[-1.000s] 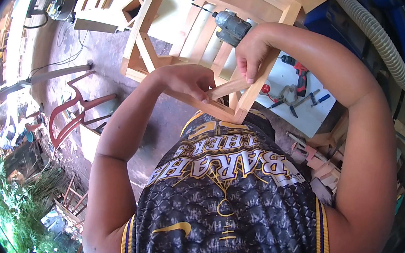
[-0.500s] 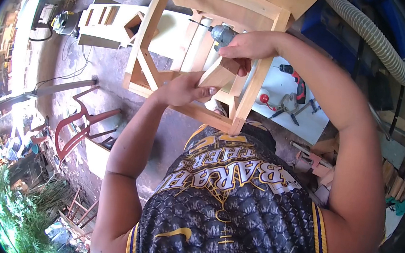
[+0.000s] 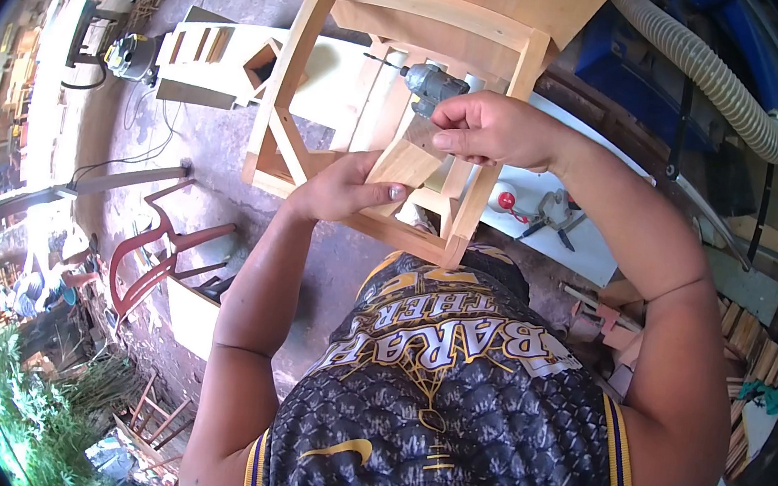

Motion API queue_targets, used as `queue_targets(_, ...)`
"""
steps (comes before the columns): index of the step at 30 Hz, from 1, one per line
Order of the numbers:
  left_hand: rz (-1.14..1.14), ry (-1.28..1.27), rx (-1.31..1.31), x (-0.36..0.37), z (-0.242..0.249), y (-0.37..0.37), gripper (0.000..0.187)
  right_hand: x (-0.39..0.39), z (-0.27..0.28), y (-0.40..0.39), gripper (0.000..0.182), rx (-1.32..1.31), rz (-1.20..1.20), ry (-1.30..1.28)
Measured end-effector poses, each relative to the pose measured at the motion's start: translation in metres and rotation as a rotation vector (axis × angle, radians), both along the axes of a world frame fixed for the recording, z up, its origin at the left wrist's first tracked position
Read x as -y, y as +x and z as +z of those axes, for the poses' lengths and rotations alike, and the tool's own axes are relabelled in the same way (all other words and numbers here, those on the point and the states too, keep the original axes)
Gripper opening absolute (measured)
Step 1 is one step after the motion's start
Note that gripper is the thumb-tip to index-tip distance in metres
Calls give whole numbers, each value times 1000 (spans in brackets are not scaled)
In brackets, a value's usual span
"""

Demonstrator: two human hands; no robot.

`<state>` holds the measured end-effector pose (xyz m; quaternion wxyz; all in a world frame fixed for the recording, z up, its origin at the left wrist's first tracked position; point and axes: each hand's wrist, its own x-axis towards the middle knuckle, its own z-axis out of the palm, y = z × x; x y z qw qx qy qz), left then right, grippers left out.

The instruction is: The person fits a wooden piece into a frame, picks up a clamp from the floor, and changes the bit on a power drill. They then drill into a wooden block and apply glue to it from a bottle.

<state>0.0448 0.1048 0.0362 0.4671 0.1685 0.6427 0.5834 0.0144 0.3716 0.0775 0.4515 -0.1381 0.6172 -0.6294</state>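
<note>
My left hand (image 3: 343, 187) is wrapped round a short, pale wooden block (image 3: 404, 170), thumb across its face. Beside the block's upper end, my right hand (image 3: 498, 131) is closed, thumb and index finger pinched; whatever lies between them is too small to make out. A grey drill (image 3: 434, 85) with a long bit pointing left is just beyond the right fingers, its handle partly hidden. Both hands are over an open wooden chair frame (image 3: 287, 59), which has a diagonal corner brace (image 3: 291, 141) at its lower left.
A white board (image 3: 589, 251) at the right bears a red round object (image 3: 506, 201) and black clamps (image 3: 555, 219). A ribbed hose (image 3: 706, 73) crosses the upper right. Reddish chair (image 3: 143, 258) stands left; wood offcuts (image 3: 752, 342) lie right. Other people are at the far left.
My right hand has shifted right and down, away from the drill body, and its fingers are now pinched. The block is turned to show more of its broad face. The red drill is now hidden.
</note>
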Motion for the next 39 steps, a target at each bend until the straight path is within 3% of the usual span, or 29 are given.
queue_targets(1,-1,14,13,0,1,0,42,3,-7,0,29,-2,3,0)
queue_targets(3,9,-28,0,-3,0,2,43,15,-24,-1,30,-470,-50,231)
queue_targets(7,12,-181,-140,-3,-1,1,44,21,-32,-7,42,-471,-163,475)
queue_targets(9,12,-203,-138,0,-9,1,45,18,-35,-12,44,-230,32,149)
queue_targets(10,17,-211,-116,-2,-5,1,44,17,-33,-10,48,-494,98,231)
queue_targets(14,84,-243,-69,-2,-13,3,47,34,-41,4,64,-590,-103,340)
queue_targets(18,35,-166,-151,3,-19,0,51,36,-46,7,48,-723,-252,339)
queue_targets(20,55,45,38,3,-5,-4,53,25,-58,-13,29,-581,-515,304)
queue_targets(21,60,45,38,3,-2,-3,53,18,-56,-24,32,-451,-593,341)
queue_targets(24,170,-169,-148,-5,8,1,67,9,-63,-32,31,-501,-523,242)
queue_targets(25,169,-170,-144,-7,13,-1,67,10,-61,-28,32,-544,-319,156)
queue_targets(26,12,-378,-226,-11,18,-4,64,11,-59,-25,34,-581,-116,71)
queue_targets(27,-147,-581,-308,-13,19,-6,61,11,-55,-24,34,-576,-118,74)
queue_targets(28,-176,-518,-395,-12,3,0,47,12,-49,-25,36,-567,207,240)
queue_targets(29,-179,-514,-391,-13,-2,2,47,13,-44,-25,39,-546,533,401)
queue_targets(31,-347,-440,-403,-15,-9,7,49,18,-40,-27,43,-514,581,444)
queue_targets(33,-352,-435,-328,-15,-17,10,52,24,-38,-34,44,-444,850,448)
queue_targets(39,-434,-374,-354,-9,-23,6,56,34,-49,-38,43,-448,1035,486)
